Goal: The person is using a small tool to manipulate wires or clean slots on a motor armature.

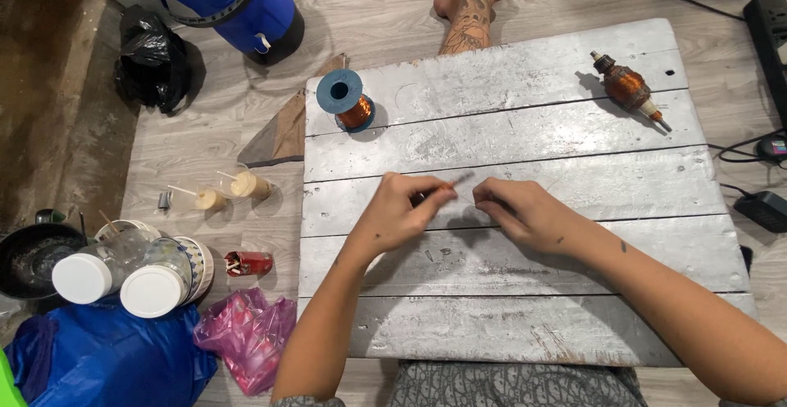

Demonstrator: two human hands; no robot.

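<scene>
Early stage by the look: left hand (399, 210) pinches a thin copper wire end (449, 186) mid-board, right hand (518, 210) fingers pressed together just beside it, wound armature (630, 89) untouched far right, copper wire spool (348, 101) far left on the silver board (525, 309).

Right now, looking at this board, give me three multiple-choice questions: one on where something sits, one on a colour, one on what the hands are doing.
1. Where is the copper wire spool?
A. board's far-left corner
B. near-right corner
C. on the floor

2. What colour are the spool's flanges?
A. red
B. blue
C. white

3. What are the left hand and right hand doing?
A. resting flat
B. pinching a thin wire between them
C. lifting the motor armature

Answers: 1 A, it stands at the grey wooden board's far-left corner; 2 B, top flange is blue; 3 B, fingertips meet on the wire.
</scene>
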